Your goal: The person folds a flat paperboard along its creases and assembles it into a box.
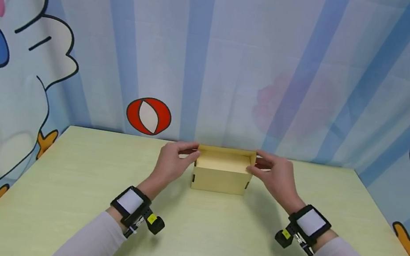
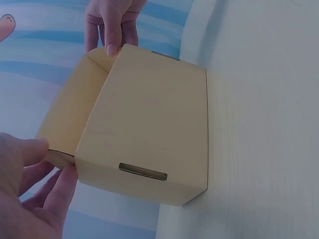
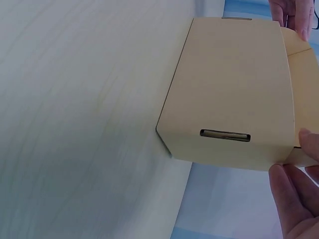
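Note:
A small tan cardboard box [image 1: 218, 181] stands on the far part of the table, its top open. Its plain front faces me, with a narrow slot [image 2: 143, 172] near the left end and another slot [image 3: 225, 135] near the right end. At the upper left corner my left hand [image 1: 173, 161] pinches the box's side between thumb and fingers. My right hand [image 1: 276, 177] grips the opposite side the same way, thumb [image 3: 309, 144] on the upper edge. The box's inner floor is mostly hidden behind its front wall in both wrist views.
The pale wood-grain table [image 1: 212, 236] ends right behind the box. Past its back edge hangs a striped blue curtain [image 1: 231, 60] printed with cartoon figures and a red ball. Each wrist carries a strapped camera mount [image 1: 137, 211].

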`<state>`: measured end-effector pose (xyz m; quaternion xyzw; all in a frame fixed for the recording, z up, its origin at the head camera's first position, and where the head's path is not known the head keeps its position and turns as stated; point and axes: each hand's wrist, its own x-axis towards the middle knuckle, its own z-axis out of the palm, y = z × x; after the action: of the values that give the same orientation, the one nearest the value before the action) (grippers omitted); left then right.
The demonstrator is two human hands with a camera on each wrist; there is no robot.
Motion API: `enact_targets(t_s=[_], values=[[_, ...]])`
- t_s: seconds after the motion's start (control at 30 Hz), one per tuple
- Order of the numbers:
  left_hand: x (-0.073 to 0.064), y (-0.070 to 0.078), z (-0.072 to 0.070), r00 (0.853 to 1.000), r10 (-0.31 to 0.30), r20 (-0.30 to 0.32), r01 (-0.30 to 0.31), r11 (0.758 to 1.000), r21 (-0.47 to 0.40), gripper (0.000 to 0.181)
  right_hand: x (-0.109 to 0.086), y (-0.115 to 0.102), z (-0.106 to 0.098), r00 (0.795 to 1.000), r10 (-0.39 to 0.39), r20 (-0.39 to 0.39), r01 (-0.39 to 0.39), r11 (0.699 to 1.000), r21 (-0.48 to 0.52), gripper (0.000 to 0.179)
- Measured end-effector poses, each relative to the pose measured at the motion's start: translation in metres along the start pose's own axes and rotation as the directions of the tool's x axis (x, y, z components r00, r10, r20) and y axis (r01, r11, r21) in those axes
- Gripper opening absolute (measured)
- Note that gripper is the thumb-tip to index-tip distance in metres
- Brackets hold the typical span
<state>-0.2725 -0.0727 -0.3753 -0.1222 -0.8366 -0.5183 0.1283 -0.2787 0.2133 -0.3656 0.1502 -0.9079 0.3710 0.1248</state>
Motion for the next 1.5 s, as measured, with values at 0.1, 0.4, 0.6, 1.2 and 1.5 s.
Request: enact_targets(t_s=[0.1, 0.4, 0.6, 1.2, 1.5], values=[[-0.001, -0.001, -0.002, 1.0, -0.01, 0.015, 0.01, 1.0, -0.012, 0.034, -0.001, 0.005, 0.001, 0.999, -0.04, 0.001, 0.04, 0.999, 0.018, 0.05], [-0.002, -0.008, -0.002, 0.999, 0.011, 0.034, -0.01, 0.999, -0.047, 0.034, -0.002, 0.011, 0.001, 0.996, -0.092, 0.004, 0.092, 0.995, 0.029, 0.041], [-0.003, -0.012, -0.002, 0.998, 0.04, 0.047, -0.037, 0.998, -0.051, 0.032, -0.002, 0.012, 0.001, 0.994, -0.109, -0.004, 0.109, 0.994, 0.01, 0.042], [-0.003, -0.021, -0.003, 0.985, 0.149, 0.084, -0.149, 0.989, -0.009, 0.037, -0.005, 0.022, 0.0, 0.972, -0.224, 0.078, 0.227, 0.973, -0.042, 0.048], [-0.002, -0.027, -0.006, 0.963, 0.239, 0.124, -0.253, 0.96, 0.121, 0.038, -0.008, 0.024, 0.001, 0.958, -0.28, 0.063, 0.284, 0.956, -0.067, 0.048]])
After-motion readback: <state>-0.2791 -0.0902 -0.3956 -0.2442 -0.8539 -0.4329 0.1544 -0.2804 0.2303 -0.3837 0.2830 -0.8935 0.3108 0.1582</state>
